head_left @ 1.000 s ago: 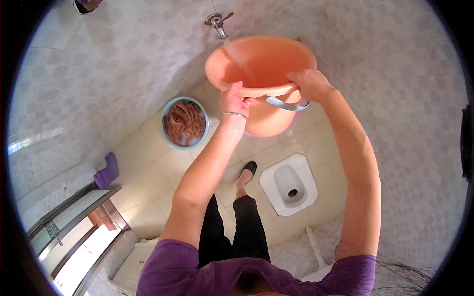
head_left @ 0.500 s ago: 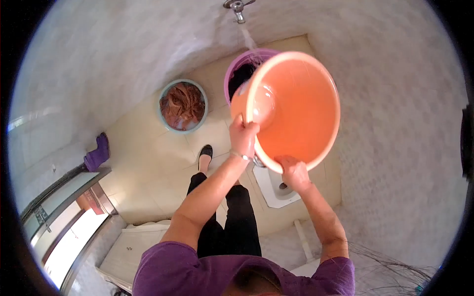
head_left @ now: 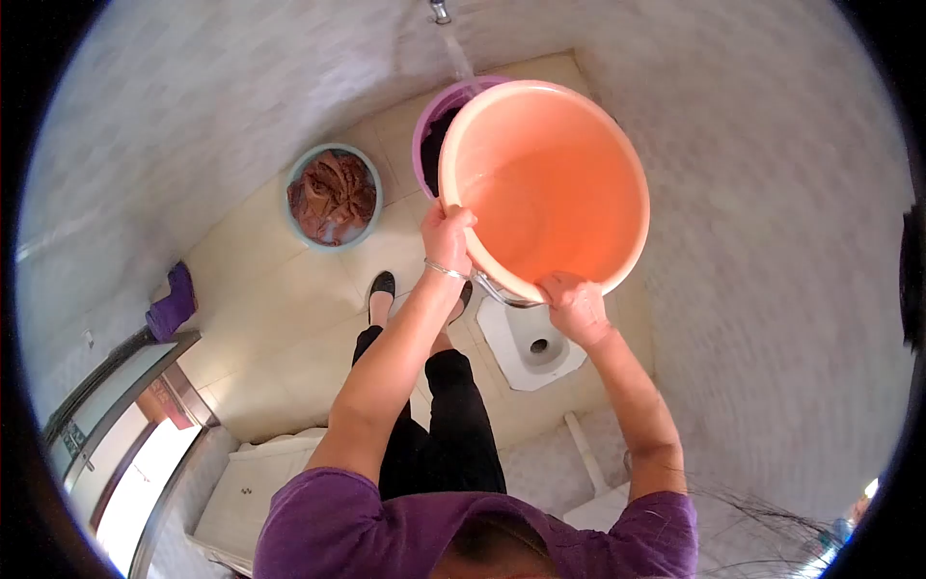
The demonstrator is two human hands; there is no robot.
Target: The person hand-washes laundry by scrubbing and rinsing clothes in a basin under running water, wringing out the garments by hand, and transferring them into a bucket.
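Note:
A large orange bucket [head_left: 550,193] is held up in front of me, its mouth turned toward the camera. My left hand [head_left: 447,239] is closed around the left part of its rim. Lower down, my right hand [head_left: 576,307] grips the near rim, with the metal handle [head_left: 502,294] hanging between my hands. Water runs from the tap [head_left: 440,12] toward a purple tub [head_left: 422,145] with dark cloth in it, partly hidden behind the bucket. Left of that, a light blue basin [head_left: 378,174] holds brown cloth [head_left: 333,193].
A white squat toilet [head_left: 531,362] is set in the tiled floor, below the bucket. A purple boot [head_left: 174,304] stands by the doorway at the left. Tiled walls rise on both sides, and a white cabinet [head_left: 251,492] is at the lower left.
Both hands have brought the orange bucket away from the tap, down and toward me, turning its mouth toward the camera. The purple tub behind it has come into view.

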